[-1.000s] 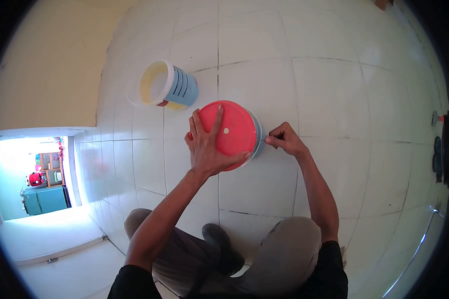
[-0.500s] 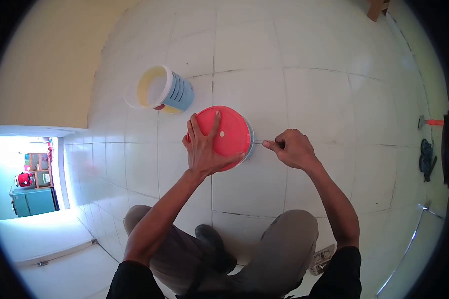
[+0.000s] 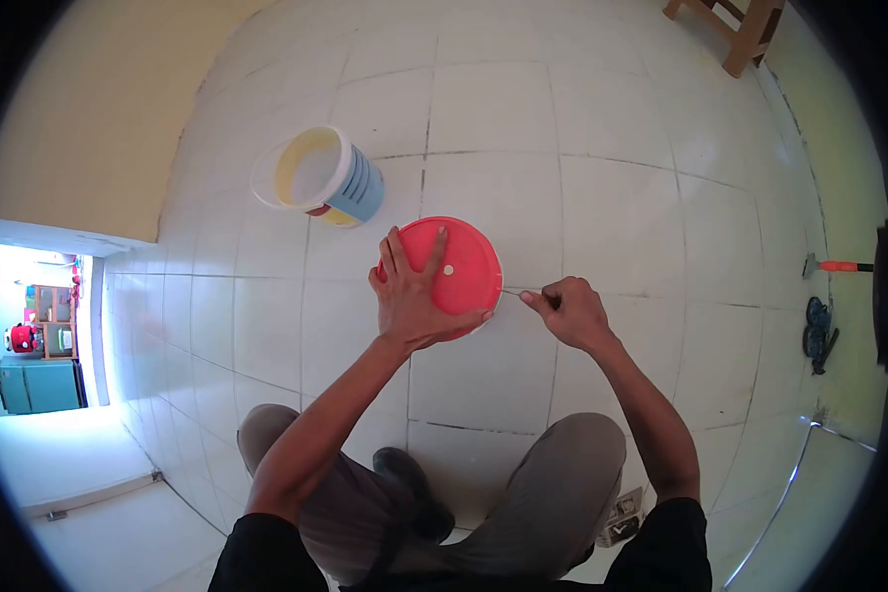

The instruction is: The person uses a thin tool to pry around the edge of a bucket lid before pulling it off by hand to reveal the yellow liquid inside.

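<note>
A round red lid [image 3: 469, 261] with a small pale spot near its middle sits on a bucket whose side is now mostly hidden beneath it. My left hand [image 3: 411, 296] lies spread over the lid's left part, fingers apart, with the thumb reaching to the lower right rim. To the right of the lid, my right hand [image 3: 570, 311] is closed around a thin metal tool [image 3: 512, 292]. The tool's tip meets the lid's right edge, and its handle end is hidden in my fist.
A blue-and-white bucket [image 3: 363, 189], its mouth showing yellow inside, stands on the tiled floor [image 3: 622, 227] beyond the lid. A brown stool [image 3: 750, 39] is at the far right. Along the right wall lie a red-handled hammer-like tool [image 3: 839, 266] and a dark object [image 3: 816, 331].
My head view has shifted, bringing more of the stool in and hiding the bucket's side under the lid. The right hand with the tool stands slightly lower, its tip still at the lid's edge.
</note>
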A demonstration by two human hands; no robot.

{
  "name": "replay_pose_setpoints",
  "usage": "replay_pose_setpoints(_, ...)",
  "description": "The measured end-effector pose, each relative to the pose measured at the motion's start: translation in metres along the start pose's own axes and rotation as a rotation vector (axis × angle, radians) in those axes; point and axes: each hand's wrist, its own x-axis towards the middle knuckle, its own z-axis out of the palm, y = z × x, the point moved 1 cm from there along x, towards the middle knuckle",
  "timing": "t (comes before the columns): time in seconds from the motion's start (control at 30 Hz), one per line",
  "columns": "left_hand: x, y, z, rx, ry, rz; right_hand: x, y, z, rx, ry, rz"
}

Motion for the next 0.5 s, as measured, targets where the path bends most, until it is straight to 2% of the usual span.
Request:
replay_pose_setpoints(0.13,-0.002,0.001,-0.003,-0.015,-0.036,-0.006,-0.016,-0.027,-0.015,-0.068,-0.029,0.099)
replay_pose_setpoints(0.23,-0.002,0.002,-0.008,-0.031,-0.054,-0.024,-0.023,-0.056,-0.034,-0.266,-0.103,0.09)
replay_pose_setpoints(0.33,-0.004,-0.001,-0.008,-0.053,-0.043,-0.005,-0.029,-0.076,-0.041,-0.428,-0.065,-0.088)
replay_pose_setpoints(0.43,-0.005,-0.001,-0.008,-0.028,-0.042,-0.012,-0.028,-0.091,-0.043,-0.558,-0.131,-0.14)
replay_pose_setpoints(0.5,-0.005,-0.003,-0.013,-0.036,-0.071,-0.009,-0.028,-0.076,-0.031,-0.556,-0.011,-0.183)
